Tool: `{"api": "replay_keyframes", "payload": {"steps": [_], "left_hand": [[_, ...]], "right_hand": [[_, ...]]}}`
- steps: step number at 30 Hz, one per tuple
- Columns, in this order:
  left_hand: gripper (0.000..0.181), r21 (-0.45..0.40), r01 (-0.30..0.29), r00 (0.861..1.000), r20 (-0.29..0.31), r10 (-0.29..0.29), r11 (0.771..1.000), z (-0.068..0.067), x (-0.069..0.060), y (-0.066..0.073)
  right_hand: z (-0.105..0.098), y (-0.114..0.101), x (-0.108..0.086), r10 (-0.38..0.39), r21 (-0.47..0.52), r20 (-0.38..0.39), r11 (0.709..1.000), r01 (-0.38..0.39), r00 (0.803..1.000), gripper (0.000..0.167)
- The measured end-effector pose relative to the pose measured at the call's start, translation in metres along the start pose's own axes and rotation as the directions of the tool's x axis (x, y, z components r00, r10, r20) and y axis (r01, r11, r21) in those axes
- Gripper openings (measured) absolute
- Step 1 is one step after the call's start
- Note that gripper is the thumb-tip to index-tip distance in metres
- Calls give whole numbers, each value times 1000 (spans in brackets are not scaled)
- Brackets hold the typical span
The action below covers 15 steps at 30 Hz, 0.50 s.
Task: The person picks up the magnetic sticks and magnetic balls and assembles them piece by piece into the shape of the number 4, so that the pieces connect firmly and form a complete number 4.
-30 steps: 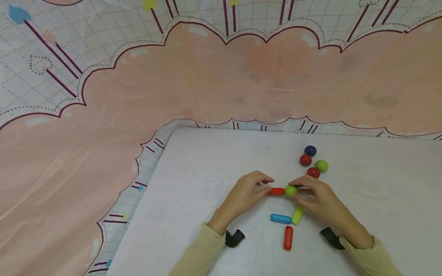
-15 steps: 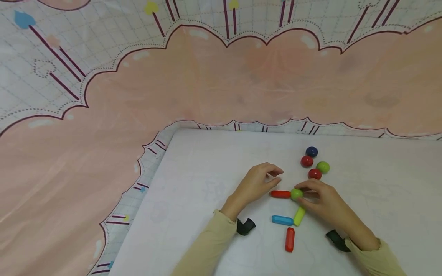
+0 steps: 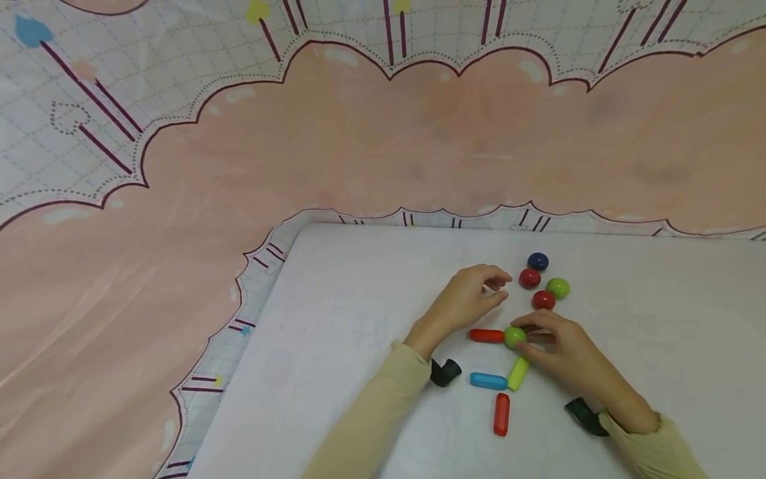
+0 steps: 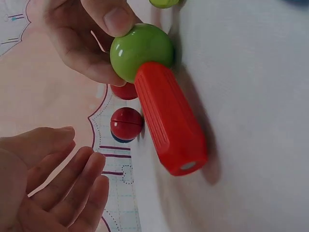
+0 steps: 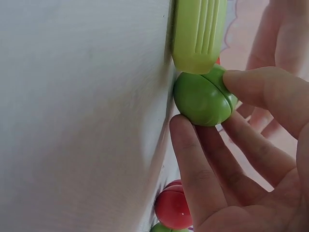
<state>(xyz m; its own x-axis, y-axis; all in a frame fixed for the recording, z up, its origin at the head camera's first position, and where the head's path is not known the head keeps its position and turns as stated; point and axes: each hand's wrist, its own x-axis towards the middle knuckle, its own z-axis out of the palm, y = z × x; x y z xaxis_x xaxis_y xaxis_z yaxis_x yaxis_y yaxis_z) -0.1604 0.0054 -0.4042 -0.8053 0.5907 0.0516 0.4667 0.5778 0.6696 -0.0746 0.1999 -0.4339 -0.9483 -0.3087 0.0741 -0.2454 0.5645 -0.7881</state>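
My right hand [image 3: 565,346] pinches a green ball [image 3: 514,336] between thumb and fingers, low over the white tabletop. A red rod [image 3: 487,336] touches the ball's left side; its ribbed faces and flat end show in the left wrist view, where the same red rod [image 4: 171,118] slants down from the ball. Just in front of the ball lies a yellow-green rod [image 3: 518,374], its near end at a blue rod [image 3: 488,380]. My left hand [image 3: 467,299] hovers behind the red rod, fingers loosely bent, holding nothing.
Beyond the right hand sit a dark blue ball [image 3: 538,261], a red ball [image 3: 529,278], a second green ball [image 3: 558,288] and another red ball [image 3: 543,300]. A second red rod [image 3: 501,414] lies nearer. The white tabletop [image 3: 335,319] stretches left.
My left hand has let go of the red rod and moved away from me and to the right, toward the loose balls. The right hand keeps hold of the green ball, shifted slightly right.
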Motion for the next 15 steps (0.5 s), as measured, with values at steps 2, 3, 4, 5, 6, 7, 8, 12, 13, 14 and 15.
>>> {"api": "replay_keyframes", "payload": {"steps": [2, 3, 4, 5, 6, 7, 8, 12, 13, 14, 15], "left_hand": [[29, -1, -2, 1000, 4, 2, 1000, 1, 5, 1], [29, 1, -2, 1000, 8, 2, 1000, 1, 8, 1], [29, 1, -2, 1000, 12, 2, 1000, 2, 11, 1], [29, 0, -2, 1000, 15, 2, 1000, 3, 13, 2], [30, 1, -1, 1000, 19, 1, 1000, 3, 15, 2], [30, 3, 1, 1000, 20, -2, 1000, 4, 18, 1], [30, 4, 5, 1000, 20, -5, 1000, 5, 20, 1], [30, -4, 20, 1000, 18, -20, 1000, 8, 29, 0], [30, -6, 22, 1000, 19, -22, 1000, 9, 31, -1], [30, -6, 21, 1000, 21, -21, 1000, 10, 33, -1], [30, -8, 18, 1000, 22, -18, 1000, 11, 35, -1]], "right_hand": [[0, 1, 0, -4, 6, 0, 1000, 4, 1000, 32], [0, 1, 0, -2, 6, 1, 1000, 2, 1000, 32], [0, 1, 1, 2, 7, 2, 1000, -2, 1000, 32], [-1, 1, 0, 8, 7, 3, 1000, -8, 1000, 33], [-1, 0, 0, 15, 9, 6, 1000, -15, 1000, 32], [-1, 0, 0, 23, 9, 8, 1000, -23, 1000, 32], [-2, 0, 0, 30, 11, 11, 999, -30, 999, 32], [-3, 0, 1, 39, 19, 17, 999, -40, 999, 32], [-3, 0, 0, 40, 20, 15, 999, -40, 999, 32], [-3, 0, 0, 38, 21, 13, 999, -38, 999, 32], [-3, 0, 0, 37, 21, 10, 999, -37, 999, 32]]}}
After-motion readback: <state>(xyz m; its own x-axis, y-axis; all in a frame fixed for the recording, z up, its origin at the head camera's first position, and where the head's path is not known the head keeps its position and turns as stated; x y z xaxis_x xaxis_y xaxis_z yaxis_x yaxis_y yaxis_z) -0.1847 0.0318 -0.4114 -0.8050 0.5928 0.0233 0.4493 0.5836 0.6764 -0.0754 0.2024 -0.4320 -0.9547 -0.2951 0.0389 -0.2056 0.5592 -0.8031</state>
